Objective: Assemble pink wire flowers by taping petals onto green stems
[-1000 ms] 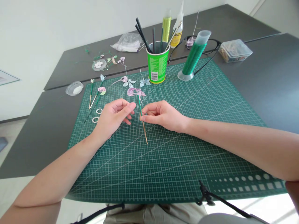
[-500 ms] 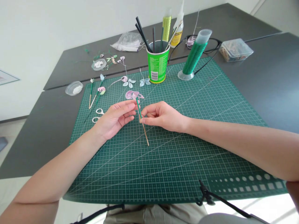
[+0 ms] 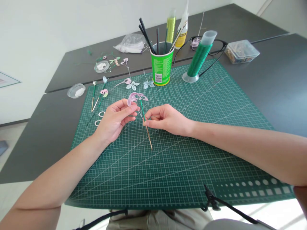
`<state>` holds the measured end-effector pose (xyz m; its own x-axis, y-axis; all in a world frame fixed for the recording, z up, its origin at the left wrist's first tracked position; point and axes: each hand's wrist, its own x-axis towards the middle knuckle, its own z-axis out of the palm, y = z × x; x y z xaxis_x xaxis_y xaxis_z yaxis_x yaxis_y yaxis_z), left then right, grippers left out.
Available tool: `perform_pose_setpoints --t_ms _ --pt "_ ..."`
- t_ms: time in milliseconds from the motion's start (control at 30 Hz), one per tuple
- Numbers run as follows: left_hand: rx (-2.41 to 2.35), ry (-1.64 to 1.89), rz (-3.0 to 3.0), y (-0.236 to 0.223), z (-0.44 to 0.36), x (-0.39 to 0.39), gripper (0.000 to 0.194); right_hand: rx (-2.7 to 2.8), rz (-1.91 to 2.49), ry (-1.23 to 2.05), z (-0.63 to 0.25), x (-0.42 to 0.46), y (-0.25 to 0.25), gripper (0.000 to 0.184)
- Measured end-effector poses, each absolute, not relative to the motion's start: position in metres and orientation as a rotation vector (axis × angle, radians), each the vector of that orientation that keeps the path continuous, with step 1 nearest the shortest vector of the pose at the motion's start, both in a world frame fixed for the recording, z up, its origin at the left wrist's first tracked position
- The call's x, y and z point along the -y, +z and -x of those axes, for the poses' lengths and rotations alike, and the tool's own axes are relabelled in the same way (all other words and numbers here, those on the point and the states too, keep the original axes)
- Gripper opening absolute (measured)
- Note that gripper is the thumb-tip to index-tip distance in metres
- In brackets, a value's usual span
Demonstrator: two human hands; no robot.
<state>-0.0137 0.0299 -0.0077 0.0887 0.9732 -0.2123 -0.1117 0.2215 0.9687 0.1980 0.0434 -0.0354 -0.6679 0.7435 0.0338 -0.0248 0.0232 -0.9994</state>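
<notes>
Right hand's fingers (image 3: 147, 122) pinch the stem (image 3: 143, 110) mid-frame, seemingly steadying it; left hand's fingers (image 3: 131, 109) hold the lilac flower (image 3: 132, 98), perhaps to angle petals

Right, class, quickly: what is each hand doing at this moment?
Left hand: partly curled, thumb and fingers at the lilac flower.
Right hand: closed, pinching the flower's green-wrapped stem.

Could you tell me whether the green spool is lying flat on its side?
No, the green spool stands on its round base, leaning in the view.
</notes>
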Motion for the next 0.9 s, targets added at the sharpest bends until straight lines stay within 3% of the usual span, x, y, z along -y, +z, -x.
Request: perform_pose_setpoints --t_ms 700,900 --pt "-1.382 1.234 -1.294 -0.001 0.015 -0.032 0.017 1.682 0.843 1.800 -0.199 -0.044 -0.027 0.033" --pt "-1.505 1.055 -1.458 -0.010 0.038 -0.056 0.023 1.681 0.842 1.804 -0.199 -0.044 -0.028 0.034"
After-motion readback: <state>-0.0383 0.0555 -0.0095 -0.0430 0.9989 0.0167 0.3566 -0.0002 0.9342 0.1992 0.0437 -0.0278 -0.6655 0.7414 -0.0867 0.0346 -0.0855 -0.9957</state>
